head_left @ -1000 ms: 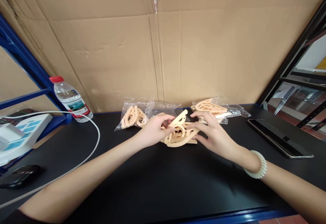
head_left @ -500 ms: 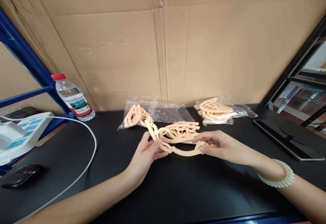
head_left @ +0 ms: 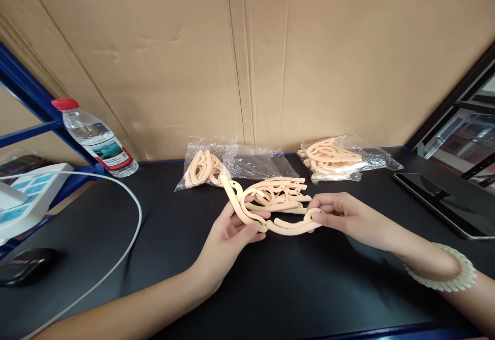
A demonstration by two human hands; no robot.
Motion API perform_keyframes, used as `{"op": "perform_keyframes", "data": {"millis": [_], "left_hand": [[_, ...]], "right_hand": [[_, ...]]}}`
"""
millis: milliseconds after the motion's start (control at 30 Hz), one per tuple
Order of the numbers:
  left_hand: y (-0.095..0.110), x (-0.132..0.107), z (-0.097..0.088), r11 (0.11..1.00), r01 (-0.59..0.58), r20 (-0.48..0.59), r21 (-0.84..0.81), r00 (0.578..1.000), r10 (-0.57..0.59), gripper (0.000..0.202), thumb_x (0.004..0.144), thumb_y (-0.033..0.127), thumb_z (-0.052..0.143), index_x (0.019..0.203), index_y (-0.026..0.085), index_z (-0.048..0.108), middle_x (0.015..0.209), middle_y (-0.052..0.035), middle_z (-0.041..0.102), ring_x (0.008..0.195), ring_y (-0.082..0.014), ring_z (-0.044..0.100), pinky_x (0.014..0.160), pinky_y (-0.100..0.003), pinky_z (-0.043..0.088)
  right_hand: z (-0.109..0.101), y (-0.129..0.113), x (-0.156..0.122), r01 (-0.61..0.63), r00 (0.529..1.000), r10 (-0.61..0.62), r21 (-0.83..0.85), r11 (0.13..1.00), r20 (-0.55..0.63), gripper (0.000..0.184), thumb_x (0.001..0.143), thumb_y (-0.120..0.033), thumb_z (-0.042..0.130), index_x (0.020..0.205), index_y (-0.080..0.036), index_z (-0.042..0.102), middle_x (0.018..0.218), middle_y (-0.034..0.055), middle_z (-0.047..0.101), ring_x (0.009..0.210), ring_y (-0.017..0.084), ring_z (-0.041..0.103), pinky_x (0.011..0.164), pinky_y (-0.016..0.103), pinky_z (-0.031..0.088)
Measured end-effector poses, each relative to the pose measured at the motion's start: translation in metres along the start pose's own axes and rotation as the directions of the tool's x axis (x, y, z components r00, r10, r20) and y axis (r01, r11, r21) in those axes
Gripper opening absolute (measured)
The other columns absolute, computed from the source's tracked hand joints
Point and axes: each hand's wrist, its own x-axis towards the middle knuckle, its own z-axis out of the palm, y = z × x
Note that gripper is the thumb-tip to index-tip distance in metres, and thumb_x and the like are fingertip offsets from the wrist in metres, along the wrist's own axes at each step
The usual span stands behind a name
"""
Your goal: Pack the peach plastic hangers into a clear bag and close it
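Note:
Both of my hands hold one peach plastic folding hanger [head_left: 270, 223] just above the black table [head_left: 247, 283]. My left hand [head_left: 229, 237] pinches its hooked left end between thumb and fingers. My right hand [head_left: 340, 216] pinches its right end, fingers curled. Right behind the held piece lies a loose pile of the same hangers [head_left: 280, 196]. A clear bag with a few hangers [head_left: 204, 167] lies behind on the left, and a fuller bag of hangers [head_left: 332, 159] lies at the back right.
A water bottle with a red cap [head_left: 95, 139] leans at the back left. A white power strip [head_left: 27, 196] and its white cable [head_left: 127, 237] lie on the left, with a black mouse [head_left: 23, 267] near the front. A dark tablet [head_left: 444, 203] rests on the right. Cardboard [head_left: 247, 62] walls the back.
My hands have drawn one hanger out of the pile toward me and unfolded it sideways; both hands have moved apart and nearer to me.

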Motion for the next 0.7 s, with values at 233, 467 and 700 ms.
{"op": "perform_keyframes", "data": {"millis": [233, 467, 700], "left_hand": [[-0.004, 0.001, 0.003, 1.000, 0.010, 0.006, -0.004, 1.000, -0.010, 0.040, 0.078, 0.024, 0.076, 0.110, 0.019, 0.054, 0.099, -0.0074, 0.074, 0.097, -0.0204, 0.068, 0.082, -0.031, 0.055], [-0.004, 0.001, 0.005, 0.995, 0.053, 0.106, 0.084, 0.992, -0.062, 0.040, 0.074, 0.026, 0.078, 0.107, 0.017, 0.058, 0.090, -0.0068, 0.075, 0.078, -0.0188, 0.069, 0.073, -0.031, 0.053], [0.007, 0.001, -0.002, 0.943, -0.003, 0.270, 0.333, 0.958, -0.093, 0.037, 0.090, 0.038, 0.057, 0.121, 0.018, 0.049, 0.088, -0.0055, 0.073, 0.067, -0.0138, 0.056, 0.063, -0.026, 0.043]], "right_hand": [[0.012, 0.000, 0.000, 0.036, 0.994, -0.023, 0.116, 0.993, -0.110, 0.036, 0.087, -0.056, 0.057, 0.082, -0.020, 0.055, 0.075, 0.0016, 0.065, 0.073, 0.018, 0.057, 0.068, 0.030, 0.041], [0.020, 0.005, 0.003, 0.183, 0.946, 0.002, 0.541, 0.821, -0.323, 0.023, 0.086, -0.042, 0.062, 0.078, -0.021, 0.055, 0.093, 0.0079, 0.068, 0.085, 0.022, 0.055, 0.079, 0.038, 0.045], [0.016, 0.004, 0.002, 0.050, 0.990, 0.045, 0.619, 0.784, -0.136, 0.022, 0.081, -0.034, 0.072, 0.084, -0.019, 0.056, 0.083, 0.0027, 0.058, 0.067, 0.012, 0.046, 0.057, 0.025, 0.042]]}}
